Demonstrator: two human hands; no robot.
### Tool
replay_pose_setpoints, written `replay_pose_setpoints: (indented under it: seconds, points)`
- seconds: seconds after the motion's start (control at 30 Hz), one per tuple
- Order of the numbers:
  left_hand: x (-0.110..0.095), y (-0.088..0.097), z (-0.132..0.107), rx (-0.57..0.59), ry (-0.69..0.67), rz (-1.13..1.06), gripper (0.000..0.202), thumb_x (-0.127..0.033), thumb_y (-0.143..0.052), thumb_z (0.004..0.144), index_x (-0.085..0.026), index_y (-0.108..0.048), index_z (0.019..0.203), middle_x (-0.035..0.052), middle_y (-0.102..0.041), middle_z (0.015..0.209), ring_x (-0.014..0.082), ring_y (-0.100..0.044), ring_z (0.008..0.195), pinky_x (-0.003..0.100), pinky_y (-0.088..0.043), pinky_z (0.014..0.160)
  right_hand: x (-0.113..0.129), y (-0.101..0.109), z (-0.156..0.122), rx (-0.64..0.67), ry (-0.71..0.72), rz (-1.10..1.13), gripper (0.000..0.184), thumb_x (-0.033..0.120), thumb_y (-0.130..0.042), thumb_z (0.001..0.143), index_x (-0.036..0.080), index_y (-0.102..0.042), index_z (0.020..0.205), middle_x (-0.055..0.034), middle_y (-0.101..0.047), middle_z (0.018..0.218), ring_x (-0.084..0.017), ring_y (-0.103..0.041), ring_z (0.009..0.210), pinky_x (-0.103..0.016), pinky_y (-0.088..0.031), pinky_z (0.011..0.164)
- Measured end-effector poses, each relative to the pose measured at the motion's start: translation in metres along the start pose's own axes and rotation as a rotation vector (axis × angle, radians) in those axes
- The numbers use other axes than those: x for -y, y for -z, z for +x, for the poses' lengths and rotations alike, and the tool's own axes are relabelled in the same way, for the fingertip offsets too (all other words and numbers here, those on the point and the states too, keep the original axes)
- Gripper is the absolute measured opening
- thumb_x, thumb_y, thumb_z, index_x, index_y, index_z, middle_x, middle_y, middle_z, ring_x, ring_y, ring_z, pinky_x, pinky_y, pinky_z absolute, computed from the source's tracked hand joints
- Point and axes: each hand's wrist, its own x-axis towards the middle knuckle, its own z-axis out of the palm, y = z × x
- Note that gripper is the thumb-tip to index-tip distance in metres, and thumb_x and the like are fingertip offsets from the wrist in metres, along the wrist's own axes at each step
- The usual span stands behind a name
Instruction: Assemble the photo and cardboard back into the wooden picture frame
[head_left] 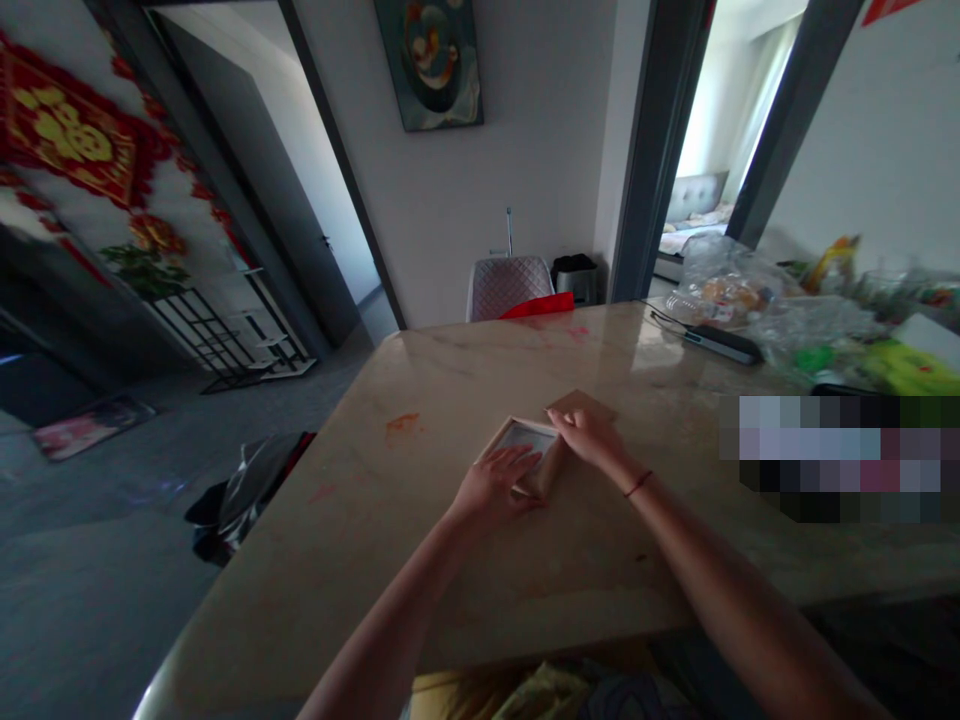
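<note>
A shallow, light wooden frame (553, 468) lies at an angle on the marble-patterned table (420, 380). A greyish, glassy-looking panel (521, 437) sits inside its rim. My left hand (496, 480) rests over the near left part of the frame, fingers stretched across the panel and thumb near the lower edge. At the upper right corner, my right hand (589, 435) has its fingers closed on the frame's edge; the exact grip is too small to make out. Just behind the right hand lies a flat brown board (585, 403), partly covered by it.
Clear plastic bags (727, 275) and packages crowd the table's right side, near a dark, flat device with a cable (722, 344). A chair (510, 285) stands beyond the far edge, with a red item (540, 305) there. Orange stains (403, 426) mark the tabletop.
</note>
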Motion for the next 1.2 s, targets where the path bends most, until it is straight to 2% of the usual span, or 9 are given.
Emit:
replay_pose_setpoints:
  seconds: [0.1,0.27,0.4,0.47,0.57,0.77,0.93,1.07,1.2]
  points:
    - [0.0,0.0,0.0,0.01,-0.016,-0.015,0.057,-0.044,-0.074,0.06,-0.023,-0.062,0.112,0.0087,-0.06,0.121,0.0243,-0.057,0.109,0.039,-0.046,0.094,0.006,0.002,-0.005,-0.161,0.045,-0.127,0.046,0.047,-0.032,0.088,0.021,-0.064,0.066,-0.0113,-0.068,0.071,-0.022,-0.062,0.08,-0.03,-0.041,0.073]
    - [0.003,-0.002,0.0,0.038,-0.034,-0.021,0.052,-0.044,-0.073,0.061,-0.023,-0.064,0.108,0.0097,-0.06,0.121,0.0242,-0.058,0.108,0.038,-0.046,0.092,0.012,-0.007,-0.007,0.0,0.128,-0.164,0.041,0.043,-0.038,0.086,0.02,-0.062,0.062,-0.0116,-0.067,0.073,-0.024,-0.061,0.082,-0.033,-0.04,0.08]
    - [0.003,-0.002,-0.001,0.05,-0.028,-0.01,0.051,-0.045,-0.072,0.063,-0.025,-0.064,0.109,0.0086,-0.059,0.122,0.0242,-0.057,0.11,0.038,-0.046,0.093,0.005,-0.013,-0.004,-0.18,0.116,-0.106,0.036,0.04,-0.039,0.085,0.016,-0.064,0.093,-0.0149,-0.065,0.103,-0.026,-0.054,0.105,-0.039,-0.035,0.095]
    - [0.002,-0.001,-0.002,0.05,-0.017,-0.008,0.05,-0.044,-0.071,0.064,-0.028,-0.062,0.111,0.0062,-0.058,0.124,0.0232,-0.056,0.111,0.038,-0.045,0.093,0.001,-0.013,-0.002,-0.203,0.113,-0.057,0.04,0.041,-0.041,0.084,0.013,-0.061,0.104,-0.0166,-0.061,0.112,-0.027,-0.05,0.112,-0.041,-0.032,0.099]
    - [0.003,0.0,-0.001,0.005,0.007,-0.012,0.051,-0.04,-0.071,0.067,-0.028,-0.059,0.115,0.0055,-0.058,0.125,0.0215,-0.056,0.111,0.037,-0.046,0.093,0.0,-0.009,0.0,-0.144,0.092,0.027,0.043,0.045,-0.039,0.085,0.014,-0.061,0.105,-0.0164,-0.062,0.111,-0.026,-0.052,0.111,-0.039,-0.034,0.097]
    - [0.007,0.004,0.001,-0.141,0.034,-0.081,0.054,-0.043,-0.068,0.069,-0.022,-0.057,0.118,0.0077,-0.06,0.121,0.0218,-0.058,0.108,0.036,-0.047,0.092,-0.001,-0.002,0.001,-0.243,0.084,0.108,0.04,0.044,-0.034,0.086,0.019,-0.062,0.099,-0.0121,-0.064,0.106,-0.023,-0.055,0.105,-0.036,-0.037,0.094]
    - [0.006,0.007,0.001,-0.18,0.073,-0.138,0.052,-0.041,-0.069,0.069,-0.022,-0.059,0.116,0.0069,-0.061,0.119,0.0227,-0.058,0.108,0.035,-0.047,0.092,0.002,0.001,0.0,-0.123,0.008,0.049,0.026,0.031,-0.041,0.082,0.018,-0.063,0.088,-0.0096,-0.067,0.093,-0.021,-0.06,0.091,-0.032,-0.042,0.081]
    - [0.007,0.011,0.001,-0.221,0.157,-0.215,0.05,-0.041,-0.067,0.071,-0.022,-0.058,0.116,0.0071,-0.062,0.118,0.0223,-0.059,0.106,0.034,-0.047,0.092,0.006,-0.002,-0.004,0.093,0.062,-0.117,0.022,0.02,-0.043,0.079,0.017,-0.063,0.069,-0.0093,-0.067,0.076,-0.021,-0.061,0.077,-0.031,-0.042,0.071]
    - [0.012,0.012,0.002,-0.269,0.256,-0.309,0.046,-0.04,-0.064,0.073,-0.02,-0.058,0.114,0.0071,-0.066,0.109,0.0203,-0.064,0.093,0.032,-0.05,0.083,0.012,-0.007,-0.011,0.221,0.143,-0.238,0.023,0.025,-0.048,0.079,0.017,-0.059,0.059,-0.0109,-0.064,0.071,-0.023,-0.061,0.074,-0.031,-0.042,0.068]
